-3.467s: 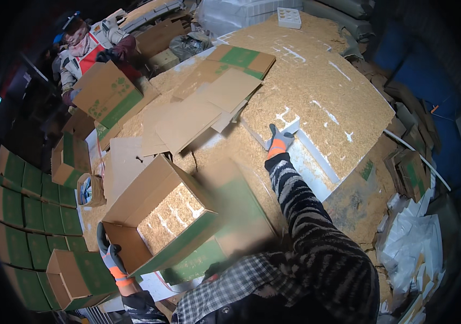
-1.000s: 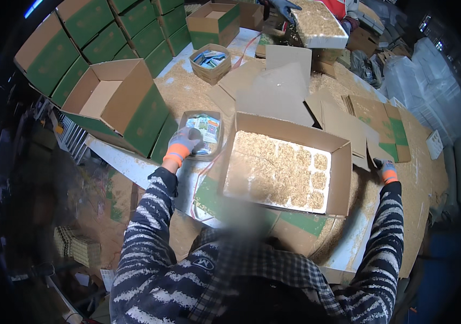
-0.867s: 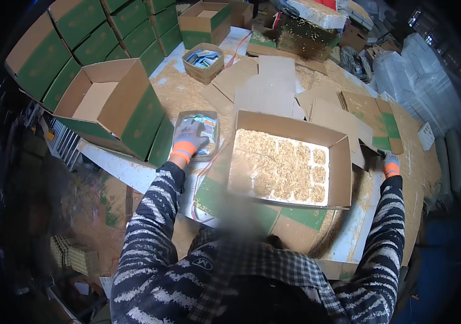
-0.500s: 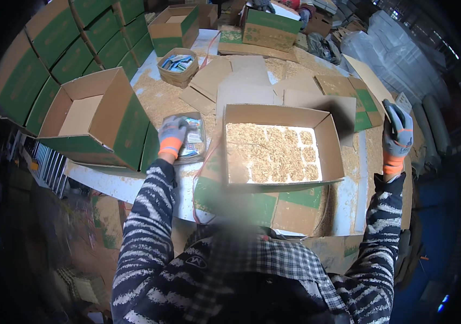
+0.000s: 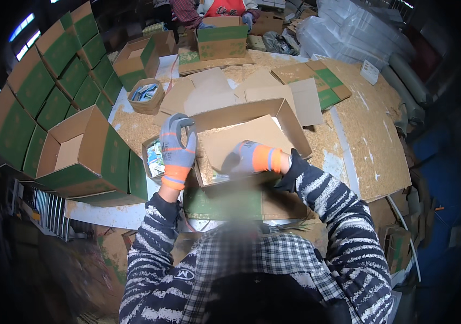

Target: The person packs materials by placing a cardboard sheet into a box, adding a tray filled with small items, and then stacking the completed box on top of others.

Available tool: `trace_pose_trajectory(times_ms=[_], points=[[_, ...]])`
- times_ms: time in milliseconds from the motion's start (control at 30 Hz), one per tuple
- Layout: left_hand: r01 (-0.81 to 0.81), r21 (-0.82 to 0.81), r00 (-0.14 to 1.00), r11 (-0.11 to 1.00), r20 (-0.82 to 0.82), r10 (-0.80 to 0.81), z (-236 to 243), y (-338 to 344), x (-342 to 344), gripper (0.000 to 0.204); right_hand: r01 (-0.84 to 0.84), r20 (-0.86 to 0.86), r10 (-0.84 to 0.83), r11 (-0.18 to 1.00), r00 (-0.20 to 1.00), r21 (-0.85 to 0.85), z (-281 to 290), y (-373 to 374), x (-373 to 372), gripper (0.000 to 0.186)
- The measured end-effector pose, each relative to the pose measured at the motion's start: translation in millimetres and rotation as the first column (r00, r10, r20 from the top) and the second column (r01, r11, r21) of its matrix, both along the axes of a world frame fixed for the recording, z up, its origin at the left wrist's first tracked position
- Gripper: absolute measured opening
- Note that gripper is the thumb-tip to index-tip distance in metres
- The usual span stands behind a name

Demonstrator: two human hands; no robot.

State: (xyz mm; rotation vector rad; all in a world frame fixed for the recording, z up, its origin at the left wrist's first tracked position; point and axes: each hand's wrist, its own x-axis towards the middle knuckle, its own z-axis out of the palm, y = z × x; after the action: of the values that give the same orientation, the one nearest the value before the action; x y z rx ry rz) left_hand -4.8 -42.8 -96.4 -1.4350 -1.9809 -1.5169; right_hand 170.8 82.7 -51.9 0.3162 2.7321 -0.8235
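Observation:
An open cardboard box (image 5: 290, 127) stands tilted on the table in front of me. A flat brown cardboard sheet (image 5: 257, 132) lies slanted inside it, hiding most of the wood shavings. My right hand (image 5: 253, 157), in a grey and orange glove, reaches in over the near wall, closed at the sheet's near edge; its fingertips are blurred. Just left of that hand a small piece of a packet (image 5: 220, 177) shows in the box. My left hand (image 5: 177, 148), gloved alike, is raised at the box's left wall, fingers curved apart from the thumb, with nothing visible between them.
A small bin of packets (image 5: 156, 159) sits beside my left hand, and a round basket of packets (image 5: 145, 93) farther back. Stacked green-brown boxes (image 5: 30, 108) line the left. Flat cardboard pieces (image 5: 214, 89) lie behind the box. A co-worker (image 5: 225, 8) handles another box (image 5: 222, 42).
The cardboard sheet has come from the right into the box with my right hand. My left hand has lifted from the bin of packets to the box's left wall. The view has shifted.

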Motion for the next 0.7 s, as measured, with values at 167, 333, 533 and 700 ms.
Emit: trace_pose_trajectory(times_ms=[167,333,533,700], points=[[0.089,-0.074,0.996,0.993,-0.012,-0.091,-6,-3,13,0.042,-0.088,-0.22,0.017,0.944,0.975,-0.317,14,29,38,0.034],[0.289,-0.093,0.875,0.953,0.43,-0.224,-76,-57,-33,0.052,0.465,-0.579,-0.67,0.741,0.465,-0.484,-2,129,113,0.029],[0.314,-0.052,0.422,0.948,0.902,-0.091,-100,-9,31,0.047,0.028,-0.624,0.059,0.991,0.779,0.129,-86,117,81,0.023],[0.395,-0.101,0.512,0.913,0.849,-0.128,-114,-6,18,0.056,0.709,-0.638,-0.534,0.704,0.555,0.028,-217,179,102,0.043]])
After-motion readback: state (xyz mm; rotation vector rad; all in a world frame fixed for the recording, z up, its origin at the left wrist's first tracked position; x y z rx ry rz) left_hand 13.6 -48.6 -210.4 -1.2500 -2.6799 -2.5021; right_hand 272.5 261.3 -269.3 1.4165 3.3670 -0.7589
